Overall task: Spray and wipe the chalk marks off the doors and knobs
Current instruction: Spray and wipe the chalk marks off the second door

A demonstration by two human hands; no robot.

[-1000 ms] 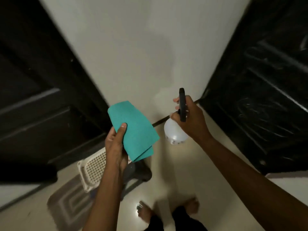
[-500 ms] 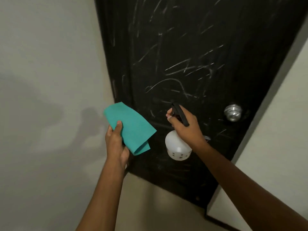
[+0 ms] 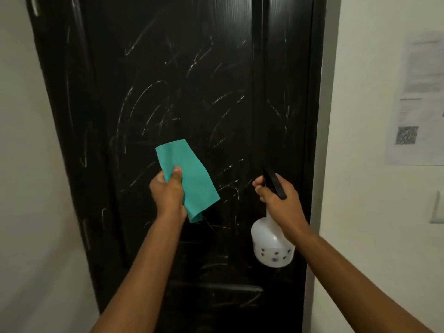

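Note:
A black door (image 3: pixel 192 68) fills the middle of the view, covered in white chalk scribbles (image 3: pixel 149 106) over most of its panel. My left hand (image 3: pixel 168 193) grips a folded teal cloth (image 3: pixel 189 174) in front of the door's centre. My right hand (image 3: pixel 278 198) grips the black trigger head of a white spray bottle (image 3: pixel 272 246), whose nozzle points at the door. The bottle body hangs below my hand. No knob shows in this view.
Pale walls flank the door on both sides. A printed paper sheet with a QR code (image 3: pixel 418 102) is stuck on the right wall, and a light switch (image 3: pixel 437 207) sits lower at the right edge.
My view has swung from the corner between two doors up and onto this chalk-marked door, now seen straight on. Both hands stayed raised with cloth and bottle. The knob has left the view.

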